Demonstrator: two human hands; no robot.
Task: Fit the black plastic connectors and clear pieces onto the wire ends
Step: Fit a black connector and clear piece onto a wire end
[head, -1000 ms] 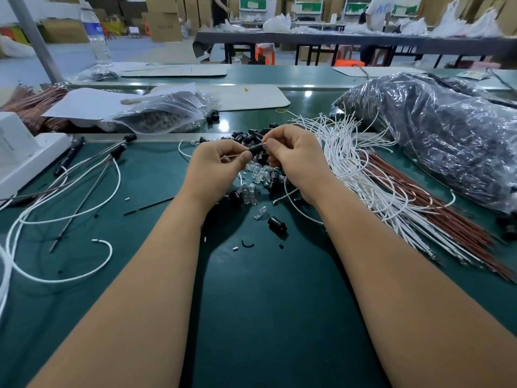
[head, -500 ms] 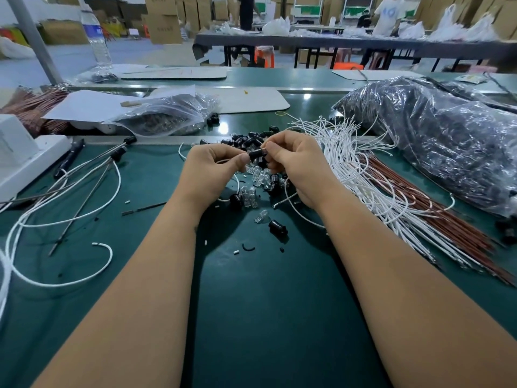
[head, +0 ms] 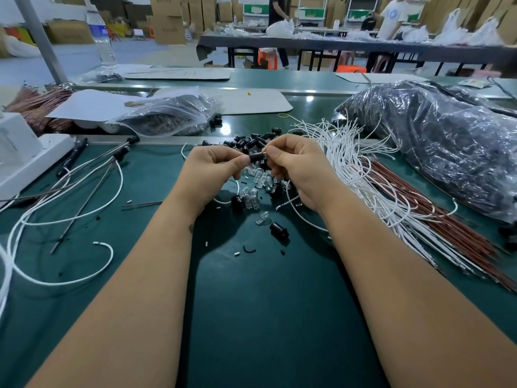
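Pinching a black connector [head: 256, 157] between them, the left hand [head: 212, 172] and right hand [head: 296, 166] meet above the green table [head: 265, 303]; the right fingertips [head: 275, 157] grip its right end, where a small pale part shows. Just under the hands lies a heap of clear pieces [head: 258, 179] and loose connectors [head: 251, 141]. Right of them fan white wires [head: 361, 175] and brown wires [head: 419, 203], with a plastic bag [head: 447, 141] further right. Far left sits a zip bag [head: 167, 117].
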